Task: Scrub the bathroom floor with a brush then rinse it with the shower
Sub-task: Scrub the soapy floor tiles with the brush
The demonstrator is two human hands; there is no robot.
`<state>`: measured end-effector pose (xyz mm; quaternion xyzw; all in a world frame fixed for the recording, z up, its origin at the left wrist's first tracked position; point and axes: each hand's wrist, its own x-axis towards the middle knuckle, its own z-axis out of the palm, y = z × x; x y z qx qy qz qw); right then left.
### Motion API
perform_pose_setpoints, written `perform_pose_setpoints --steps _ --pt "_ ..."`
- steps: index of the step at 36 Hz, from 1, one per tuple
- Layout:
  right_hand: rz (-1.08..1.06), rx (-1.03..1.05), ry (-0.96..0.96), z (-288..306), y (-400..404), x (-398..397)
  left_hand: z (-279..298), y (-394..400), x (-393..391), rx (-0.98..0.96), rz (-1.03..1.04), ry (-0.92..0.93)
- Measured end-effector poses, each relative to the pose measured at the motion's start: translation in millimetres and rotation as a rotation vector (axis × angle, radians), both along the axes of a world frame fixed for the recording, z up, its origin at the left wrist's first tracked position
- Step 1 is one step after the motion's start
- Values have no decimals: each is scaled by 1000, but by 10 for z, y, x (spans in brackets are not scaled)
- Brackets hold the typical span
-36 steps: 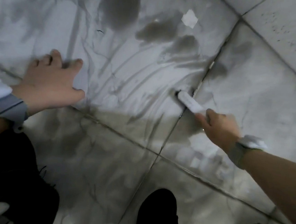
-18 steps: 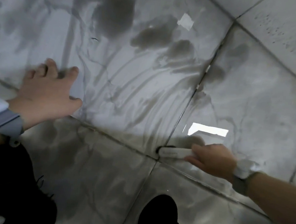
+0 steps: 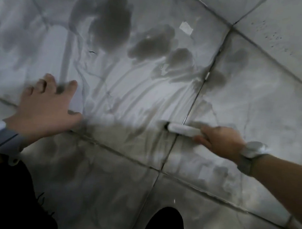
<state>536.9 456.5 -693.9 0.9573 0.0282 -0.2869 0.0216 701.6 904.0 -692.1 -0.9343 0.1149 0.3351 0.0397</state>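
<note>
White brush [image 3: 182, 130] lies level across a grout line [image 3: 193, 107] on the wet floor [image 3: 148, 99], head pointing left, its handle gripped by the right hand [image 3: 219, 141]. Left hand [image 3: 45, 108] rests flat and open, well apart, bracing. Unscrubbed dark patches [image 3: 111, 23] lie ahead.

brush [image 3: 182, 130]: 1 | hands: 2, left hand [image 3: 43, 109], right hand [image 3: 221, 141] | wrist bands: 2, left wrist band [image 3: 5, 141], right wrist band [image 3: 251, 151] | dark shoe [image 3: 164, 226]: 1 | white scrap [image 3: 186, 27] on floor [image 3: 258, 106]: 1
</note>
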Motion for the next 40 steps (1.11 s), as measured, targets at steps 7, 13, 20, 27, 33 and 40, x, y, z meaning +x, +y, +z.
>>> perform_pose_setpoints --steps 7,13,20,27,33,40 --pt "-764 68 -63 -59 -155 566 -21 -5 36 6 -8 2" --pt "-276 1 13 71 484 -190 -62 13 29 10 1 11" --pt "-889 100 31 30 -136 1170 5 2 2 1 -7 -11" --pt "-939 330 55 16 1455 997 64 7 11 -41 21 6" --pt "-759 431 216 78 2785 617 38 317 10 -246 126 -111" --pt "-275 237 123 93 3282 685 -5 799 51 -315 390 -245"
